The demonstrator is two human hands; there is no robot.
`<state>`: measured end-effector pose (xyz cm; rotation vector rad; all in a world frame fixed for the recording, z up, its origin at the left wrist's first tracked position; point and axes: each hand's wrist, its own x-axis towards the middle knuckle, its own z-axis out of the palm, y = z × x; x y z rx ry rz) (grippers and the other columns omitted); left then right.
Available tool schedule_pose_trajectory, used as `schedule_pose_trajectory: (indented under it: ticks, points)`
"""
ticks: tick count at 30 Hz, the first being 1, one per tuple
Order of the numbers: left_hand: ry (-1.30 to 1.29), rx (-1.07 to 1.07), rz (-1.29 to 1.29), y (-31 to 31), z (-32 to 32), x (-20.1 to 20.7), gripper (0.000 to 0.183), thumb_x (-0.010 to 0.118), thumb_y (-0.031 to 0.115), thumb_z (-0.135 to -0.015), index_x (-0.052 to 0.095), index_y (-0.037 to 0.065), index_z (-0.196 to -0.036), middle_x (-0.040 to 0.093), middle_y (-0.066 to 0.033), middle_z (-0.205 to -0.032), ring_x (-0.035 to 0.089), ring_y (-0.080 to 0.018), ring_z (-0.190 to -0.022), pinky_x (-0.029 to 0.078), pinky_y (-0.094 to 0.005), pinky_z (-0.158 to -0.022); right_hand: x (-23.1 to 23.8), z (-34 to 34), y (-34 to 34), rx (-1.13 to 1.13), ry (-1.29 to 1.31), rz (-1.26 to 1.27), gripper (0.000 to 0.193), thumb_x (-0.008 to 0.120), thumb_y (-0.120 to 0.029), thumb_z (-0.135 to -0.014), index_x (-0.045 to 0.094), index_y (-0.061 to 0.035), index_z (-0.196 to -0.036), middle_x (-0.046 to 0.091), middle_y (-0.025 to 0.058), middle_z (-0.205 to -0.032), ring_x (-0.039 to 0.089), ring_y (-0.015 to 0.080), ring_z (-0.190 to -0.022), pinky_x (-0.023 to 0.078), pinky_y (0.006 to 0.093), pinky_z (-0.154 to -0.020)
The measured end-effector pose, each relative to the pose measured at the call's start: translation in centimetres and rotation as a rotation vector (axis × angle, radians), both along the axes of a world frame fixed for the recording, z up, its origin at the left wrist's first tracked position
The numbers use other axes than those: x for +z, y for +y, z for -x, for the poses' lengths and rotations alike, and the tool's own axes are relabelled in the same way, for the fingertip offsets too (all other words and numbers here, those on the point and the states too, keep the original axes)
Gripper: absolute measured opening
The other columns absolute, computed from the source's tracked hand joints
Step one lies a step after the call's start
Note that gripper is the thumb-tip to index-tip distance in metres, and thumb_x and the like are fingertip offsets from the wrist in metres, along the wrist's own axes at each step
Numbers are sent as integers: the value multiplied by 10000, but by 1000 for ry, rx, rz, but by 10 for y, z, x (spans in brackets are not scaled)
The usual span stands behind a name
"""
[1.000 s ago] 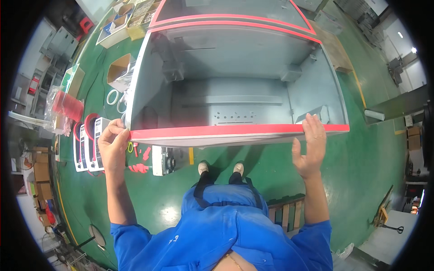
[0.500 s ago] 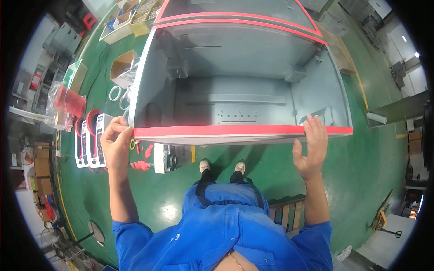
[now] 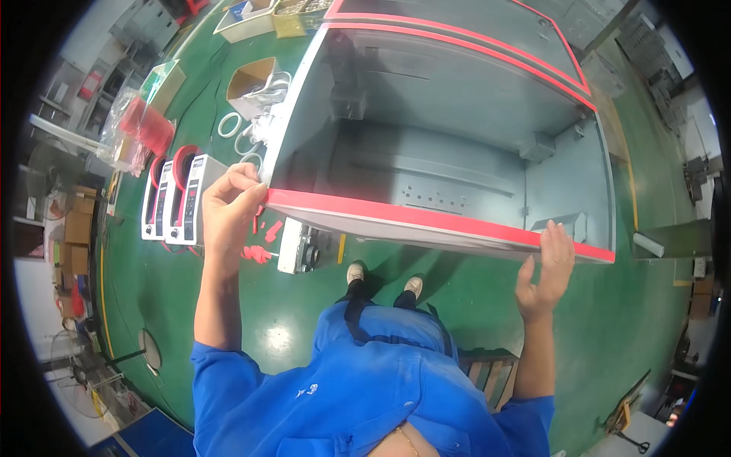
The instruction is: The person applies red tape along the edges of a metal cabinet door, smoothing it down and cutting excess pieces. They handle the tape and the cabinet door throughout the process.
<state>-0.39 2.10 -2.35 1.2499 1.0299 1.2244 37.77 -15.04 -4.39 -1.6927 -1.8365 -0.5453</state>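
Observation:
A grey metal cabinet (image 3: 449, 164) lies with its open side up in front of me, its rim edged with red tape. Along the near rim runs a strip of red tape (image 3: 403, 218). At the near left corner my left hand (image 3: 232, 202) is closed, thumb and forefinger pinched on the tape's end. Toward the strip's right end my right hand (image 3: 547, 274) is open, its straight fingertips resting on the tape and its thumb held apart. Inside the cabinet are a row of small holes and several box-like brackets (image 3: 538, 146).
A second red-edged cabinet part (image 3: 472, 27) adjoins the far side. On the floor to the left stand two white devices with red handles (image 3: 181, 202), a carton (image 3: 247, 80) and red scraps (image 3: 259, 253). Below the near rim is a grey boxy device (image 3: 298, 247); a wooden pallet (image 3: 491, 377) is behind me.
The view has turned, so the cabinet appears slanted and shifted right. My left hand keeps its pinch at the corner. My right fingers stay on the strip near its right end.

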Motion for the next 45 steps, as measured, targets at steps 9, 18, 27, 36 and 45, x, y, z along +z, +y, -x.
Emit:
schedule_pose_trajectory:
  ticks: [9,18,27,36,45]
  points:
    - [-7,13,53,-2,-5,10,123,610,-46,-715,550,24,-635,493,-3,-790,428,-45,-580,270,-185,-468,-1,3,1,1,-10,-16,426,517,17,-730,494,34,-1155,530,208,-1175,476,368,-1141,320,482,-977]
    - [42,5,17,-3,-6,10,129,621,-25,-711,546,34,-625,479,14,-744,409,-36,-582,254,-183,-465,1,5,1,-15,-26,4,438,526,-3,-737,481,39,-1171,516,214,-1194,465,375,-1150,327,489,-971]
    - [23,5,29,-3,-5,10,119,629,-24,-701,554,39,-634,482,14,-751,424,-47,-605,276,-188,-489,11,49,24,138,14,-16,469,564,-83,-737,478,8,-1190,495,205,-1229,449,378,-1165,320,495,-976]
    - [66,27,30,-7,-7,15,91,625,-30,-704,573,18,-648,497,1,-757,466,-83,-705,349,-215,-622,11,105,51,225,-63,65,385,575,-105,-734,569,25,-1097,560,192,-1144,508,332,-1109,317,458,-988]
    - [64,-19,-29,-3,-1,8,107,618,-23,-710,565,24,-630,511,-17,-778,474,-85,-705,360,-214,-580,9,106,49,217,-84,91,383,546,-79,-768,533,49,-1129,537,205,-1173,489,335,-1130,278,465,-1010]
